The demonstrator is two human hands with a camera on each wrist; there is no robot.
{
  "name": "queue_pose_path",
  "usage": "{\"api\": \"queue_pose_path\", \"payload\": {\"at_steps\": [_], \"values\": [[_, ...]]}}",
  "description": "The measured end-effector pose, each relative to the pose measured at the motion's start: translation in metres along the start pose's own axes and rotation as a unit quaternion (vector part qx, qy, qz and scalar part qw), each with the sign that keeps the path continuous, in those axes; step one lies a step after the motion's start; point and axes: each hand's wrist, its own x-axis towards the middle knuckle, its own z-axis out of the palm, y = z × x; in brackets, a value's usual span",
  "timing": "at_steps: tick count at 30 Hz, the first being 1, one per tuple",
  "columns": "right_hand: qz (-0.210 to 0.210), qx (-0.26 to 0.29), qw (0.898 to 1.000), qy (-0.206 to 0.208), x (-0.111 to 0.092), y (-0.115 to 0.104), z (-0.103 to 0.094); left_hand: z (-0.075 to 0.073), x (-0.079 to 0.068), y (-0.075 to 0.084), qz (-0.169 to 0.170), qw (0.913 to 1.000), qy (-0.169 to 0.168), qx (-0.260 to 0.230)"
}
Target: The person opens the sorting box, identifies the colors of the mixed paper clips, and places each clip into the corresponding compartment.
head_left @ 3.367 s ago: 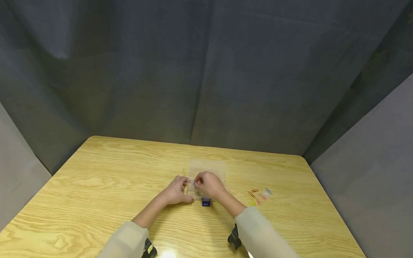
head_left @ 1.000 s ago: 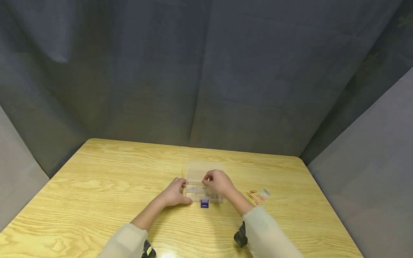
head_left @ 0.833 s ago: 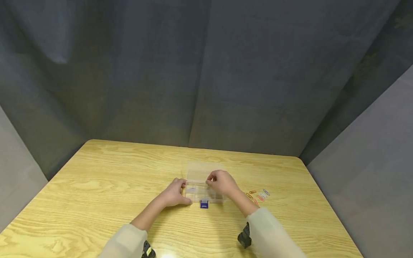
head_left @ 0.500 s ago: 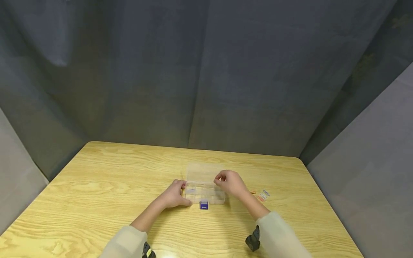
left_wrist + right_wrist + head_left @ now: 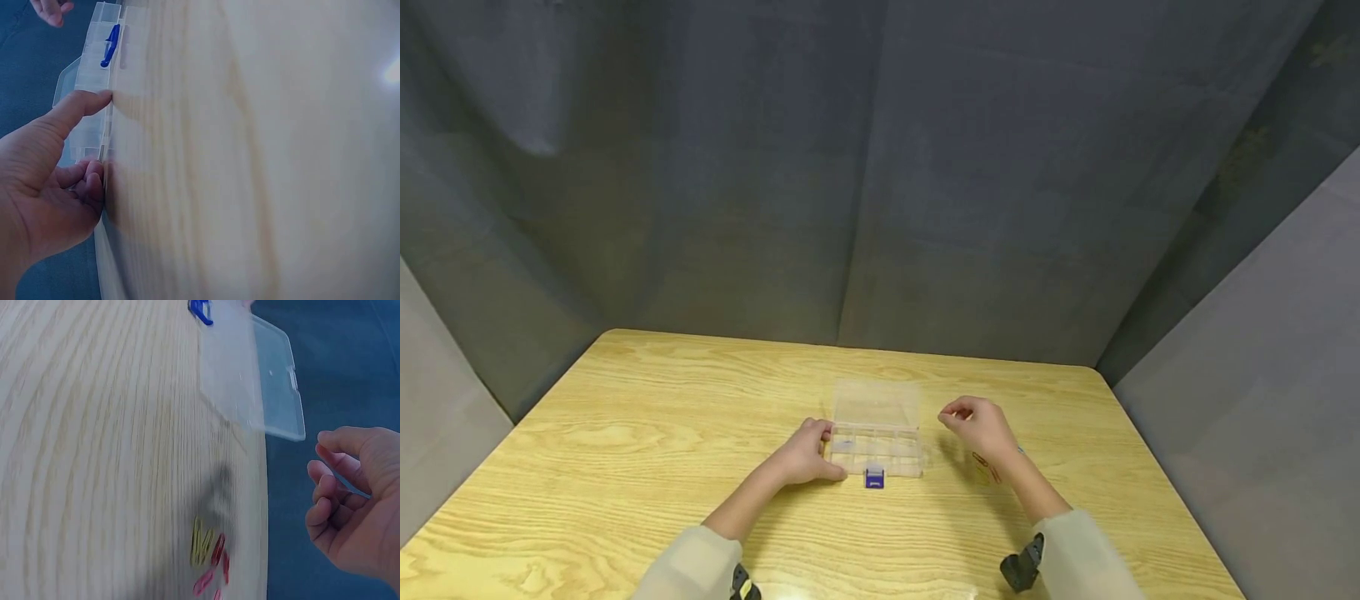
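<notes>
A dark curtain (image 5: 737, 167) hangs beyond a wood-grain tabletop (image 5: 700, 383) that carries a clear compartment box (image 5: 896, 460), its lid (image 5: 877, 403) swung back on the far side so the compartments lie open from above. The left hand (image 5: 805, 457) grips the box's left end, thumb at the near edge and fingers bent against the end wall, seemingly to keep it from sliding. The right hand (image 5: 983, 425) is raised to the box's right, fingers loosely bent, thumb and forefinger nearly meeting, with nothing visible between them. Below it, right of the box, lie yellow paper clips (image 5: 196, 542), red paper clips (image 5: 218, 549) and a pink paper clip (image 5: 203, 582), probably kept there for easy reach. A bluish item (image 5: 847, 442) in the box's left part may be another clip; it is too small to be sure. The box's front bears a blue latch (image 5: 874, 478); no brand or writing is legible.
</notes>
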Motion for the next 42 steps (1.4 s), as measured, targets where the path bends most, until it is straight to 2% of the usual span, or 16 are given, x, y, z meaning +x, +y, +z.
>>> {"api": "queue_pose_path", "payload": {"at_steps": [17,22,32,42], "values": [[0.056,0.024,0.998,0.03,-0.015,0.059,-0.031,0.001,0.001,0.0,0.001,1.0,0.004,0.0],[0.066,-0.002,0.997,0.048,-0.02,0.074,-0.038,0.0,0.001,0.0,0.0,1.0,0.004,0.003],[0.091,-0.018,0.994,0.054,-0.024,0.103,-0.042,0.0,0.001,0.0,0.0,1.0,0.001,0.002],[0.096,-0.054,0.993,0.047,-0.029,0.117,-0.046,0.0,0.0,0.001,0.007,1.0,-0.001,-0.001]]}}
